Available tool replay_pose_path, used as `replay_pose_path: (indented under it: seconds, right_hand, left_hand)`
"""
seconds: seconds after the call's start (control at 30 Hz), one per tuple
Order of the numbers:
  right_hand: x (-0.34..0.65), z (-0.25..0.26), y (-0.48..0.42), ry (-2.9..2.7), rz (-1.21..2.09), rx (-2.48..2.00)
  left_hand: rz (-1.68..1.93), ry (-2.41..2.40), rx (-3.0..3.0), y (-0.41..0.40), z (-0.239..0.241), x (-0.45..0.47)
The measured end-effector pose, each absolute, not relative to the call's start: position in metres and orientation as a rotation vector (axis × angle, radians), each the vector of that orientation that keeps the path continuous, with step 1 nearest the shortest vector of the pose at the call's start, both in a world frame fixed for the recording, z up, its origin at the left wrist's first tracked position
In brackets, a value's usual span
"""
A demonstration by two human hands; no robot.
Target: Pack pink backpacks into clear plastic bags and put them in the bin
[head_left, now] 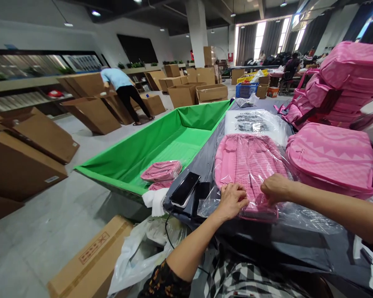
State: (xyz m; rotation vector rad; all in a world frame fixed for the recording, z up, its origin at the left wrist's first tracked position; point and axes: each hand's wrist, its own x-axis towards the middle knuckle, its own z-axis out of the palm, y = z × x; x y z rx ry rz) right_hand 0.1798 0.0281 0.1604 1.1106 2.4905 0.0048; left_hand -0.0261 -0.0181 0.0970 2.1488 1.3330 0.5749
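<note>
A pink backpack (247, 163) lies flat on the dark table (298, 242) inside a clear plastic bag (301, 217). My left hand (231, 201) is closed on the bag's near edge at the backpack's bottom left. My right hand (276, 188) pinches the same plastic edge just to the right of it. Both hands rest against the backpack's near end. A black phone (185, 188) lies tilted on a dark block left of my left hand.
A second pink backpack (331, 161) lies to the right, with a stack of pink backpacks (345, 82) behind it. A green fabric bin (161, 142) at left holds bagged pink backpacks (161, 170). Printed plastic bags (255, 122) lie farther back. Cardboard boxes (25, 157) and a bending person (124, 89) stand on the floor.
</note>
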Motion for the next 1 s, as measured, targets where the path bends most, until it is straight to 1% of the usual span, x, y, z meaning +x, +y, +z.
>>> replay_pose_path:
  seconds: [0.13, 0.3, 0.37, 0.47, 0.53, 0.57, 0.6, 0.67, 0.7, 0.77, 0.83, 0.93, 1.0]
  right_hand:
    - [0.182, 0.156, 0.053, 2.424, -0.22, 1.193]
    - [0.203, 0.151, 0.071, 2.352, -0.522, 1.437]
    - [0.216, 0.154, 0.07, 2.365, -0.512, 1.524]
    - [0.236, 0.158, 0.055, 2.376, -0.305, 1.801]
    - [0.246, 0.15, 0.031, 2.441, -0.102, 1.958]
    - [0.248, 0.141, 0.015, 2.562, 0.011, 1.952]
    - [0.249, 0.128, -0.002, 2.725, 0.135, 1.884]
    - [0.246, 0.096, -0.037, 3.115, 0.409, 1.497]
    - [0.244, 0.08, -0.053, 3.194, 0.54, 1.355]
    - [0.239, 0.054, -0.076, 3.216, 0.722, 1.261]
    - [0.236, 0.041, -0.086, 3.186, 0.799, 1.321]
    - [0.237, 0.04, -0.083, 3.184, 0.785, 1.4]
    - [0.24, 0.039, -0.076, 3.225, 0.787, 1.353]
  left_hand:
    - [0.559, 1.329, 2.173, -0.018, 0.096, -0.027]
    - [0.539, 1.321, 2.168, -0.019, 0.097, -0.028]
    - [0.536, 1.322, 2.171, -0.019, 0.096, -0.028]
    - [0.542, 1.338, 2.167, -0.018, 0.093, -0.028]
    - [0.554, 1.347, 2.169, -0.018, 0.091, -0.027]
    - [0.559, 1.35, 2.172, -0.019, 0.09, -0.027]
    - [0.563, 1.354, 2.174, -0.019, 0.09, -0.027]
    - [0.555, 1.353, 2.181, -0.019, 0.092, -0.027]
    - [0.545, 1.348, 2.187, -0.02, 0.093, -0.027]
    - [0.518, 1.339, 2.202, -0.02, 0.097, -0.027]
    - [0.485, 1.342, 2.212, -0.019, 0.101, -0.026]
    - [0.445, 1.373, 2.21, -0.018, 0.104, -0.024]
    - [0.436, 1.35, 2.233, -0.018, 0.106, -0.026]
